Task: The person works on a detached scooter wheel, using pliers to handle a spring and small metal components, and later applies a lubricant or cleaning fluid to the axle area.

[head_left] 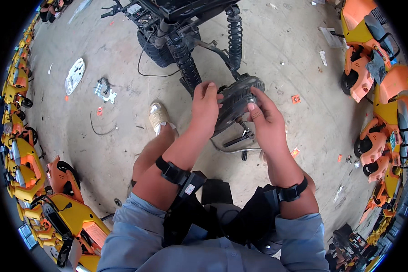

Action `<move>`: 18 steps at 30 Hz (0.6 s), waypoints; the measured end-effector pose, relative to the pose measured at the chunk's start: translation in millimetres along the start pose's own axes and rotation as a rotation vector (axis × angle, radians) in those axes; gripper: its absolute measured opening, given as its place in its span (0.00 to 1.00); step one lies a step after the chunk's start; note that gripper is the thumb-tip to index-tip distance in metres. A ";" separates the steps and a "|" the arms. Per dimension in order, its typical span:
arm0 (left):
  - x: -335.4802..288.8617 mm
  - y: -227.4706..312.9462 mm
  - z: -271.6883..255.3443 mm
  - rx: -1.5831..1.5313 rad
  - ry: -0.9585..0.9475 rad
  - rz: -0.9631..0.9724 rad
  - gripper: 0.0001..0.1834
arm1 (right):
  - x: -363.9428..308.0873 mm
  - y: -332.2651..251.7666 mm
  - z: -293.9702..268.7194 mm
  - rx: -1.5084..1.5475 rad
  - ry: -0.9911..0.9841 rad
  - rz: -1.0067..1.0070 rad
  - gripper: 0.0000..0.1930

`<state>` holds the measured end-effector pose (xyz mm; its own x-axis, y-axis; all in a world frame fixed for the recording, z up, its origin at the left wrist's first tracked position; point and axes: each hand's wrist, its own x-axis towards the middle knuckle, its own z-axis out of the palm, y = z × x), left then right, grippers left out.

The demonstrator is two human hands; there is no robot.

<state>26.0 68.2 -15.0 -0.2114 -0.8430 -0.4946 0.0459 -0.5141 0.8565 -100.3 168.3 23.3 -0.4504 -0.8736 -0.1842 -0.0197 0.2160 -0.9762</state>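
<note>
1. Wheel [233,100]: small, black, with a blocky tread; surface dull and greyed with dust. It sits before the person, between the two hands, tilted so that the tread shows more than the side. A rusty-looking fitting [239,120] shows at its near side.
2. Left hand [206,106]: at the wheel's left edge, fingers curled, thumb close above them. I cannot tell whether the fingertips grip the rubber.
3. Right hand [268,119]: at the wheel's right edge, thumb and forefinger narrowly spaced over the tyre; I cannot tell whether anything small is between them.
4. Just nearer the person than the wheel: a black bar [235,140] and a cable ending in a black connector [245,156].
5. Beyond the wheel: a black vehicle frame [170,25] with two coil springs [235,38] and a second tyre [158,52].
6. Left of the wheel, on the concrete floor [127,86]: a tan shoe [158,116] on the person's foot, a metal bracket [105,93] and a pale oval plate [75,76].
7. Right of the wheel: an orange packet [296,99].
8. Well apart from the wheel, both sides: rows of yellow-and-orange vehicles [365,75].
</note>
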 end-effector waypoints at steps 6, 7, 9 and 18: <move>13.8 32.7 -0.4 -0.054 0.100 0.190 0.20 | 57.4 -3.5 15.8 -0.004 -0.060 0.045 0.14; 21.7 30.2 -7.1 -0.013 0.106 0.270 0.20 | 77.2 -4.7 26.7 0.021 -0.088 0.070 0.14; 32.8 30.2 -6.1 0.015 0.092 0.354 0.18 | 119.5 -2.7 46.6 0.075 -0.118 0.123 0.12; 28.0 54.6 -13.6 -0.174 -0.080 0.354 0.12 | 287.9 82.5 101.6 -0.207 -0.046 -0.002 0.15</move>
<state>35.9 14.3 15.9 -0.2278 -0.9613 -0.1546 0.2926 -0.2191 0.9308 -140.9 -109.7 -121.9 -0.4089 -0.8922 -0.1916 -0.2056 0.2946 -0.9333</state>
